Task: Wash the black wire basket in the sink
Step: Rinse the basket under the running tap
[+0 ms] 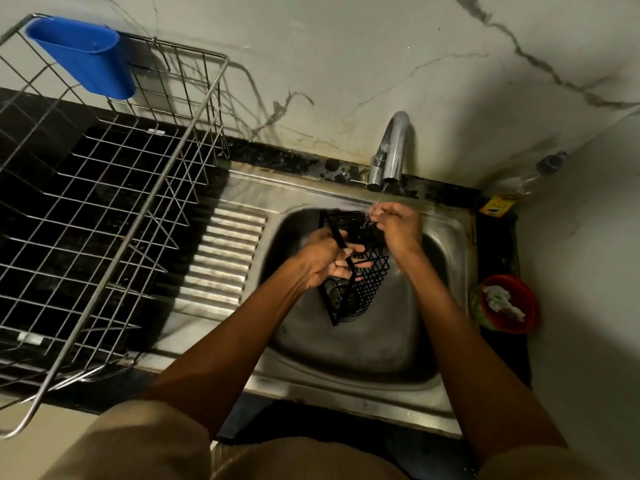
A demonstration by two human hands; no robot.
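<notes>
head view: both hands, left hand (323,259) and right hand (398,225), grip black wire basket (360,282) (under tap (393,150)).

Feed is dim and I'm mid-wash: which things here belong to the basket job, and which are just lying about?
In the job:
black wire basket
left hand, gripping its rim
right hand, at its top corner
chrome tap, thin stream running
steel sink

Lying about:
steel wire dish rack
blue plastic cup on the rack
red bowl with white cloth
</notes>
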